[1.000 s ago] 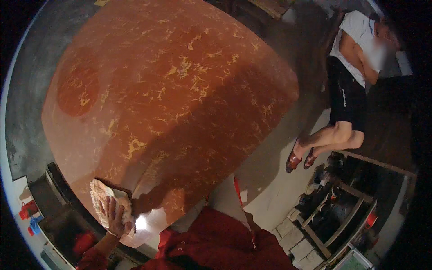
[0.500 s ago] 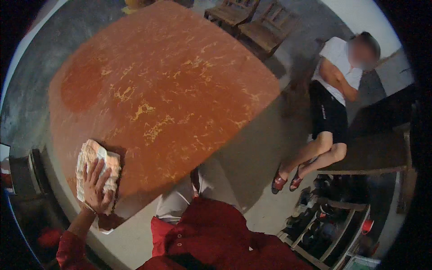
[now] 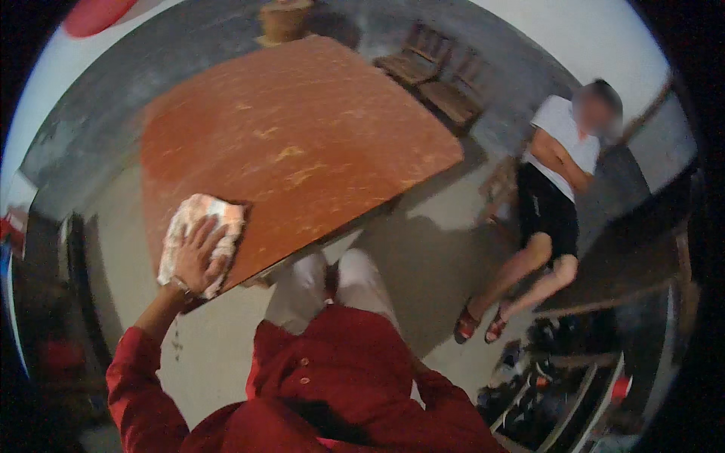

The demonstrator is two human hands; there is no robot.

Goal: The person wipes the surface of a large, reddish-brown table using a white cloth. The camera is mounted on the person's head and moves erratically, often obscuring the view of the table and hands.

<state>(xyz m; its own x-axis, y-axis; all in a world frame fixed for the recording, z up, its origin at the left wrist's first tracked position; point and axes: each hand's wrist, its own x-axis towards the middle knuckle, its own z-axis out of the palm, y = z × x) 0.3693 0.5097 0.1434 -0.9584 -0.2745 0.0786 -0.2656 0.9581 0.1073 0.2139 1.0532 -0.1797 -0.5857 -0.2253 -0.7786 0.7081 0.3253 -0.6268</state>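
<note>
My left hand (image 3: 198,257) lies flat with its fingers spread on a pale, orange-patterned cloth (image 3: 223,213). The cloth is bunched on the near left corner of a reddish-brown table (image 3: 302,128) with a worn, streaked top. Part of the cloth reaches the table's left edge, and the palm hides its middle. My red sleeve runs up to a band on the left wrist. My right hand is out of view.
Two wooden chairs (image 3: 417,62) stand beyond the table's far right side, and a basket-like container (image 3: 285,21) behind it. A person (image 3: 555,151) sits at the right with folded arms. A rack of shoes (image 3: 559,377) stands at the lower right.
The view has shifted, so more floor and wall show behind the table. My left hand stays on the cloth at the near left corner. The seated person keeps much the same pose.
</note>
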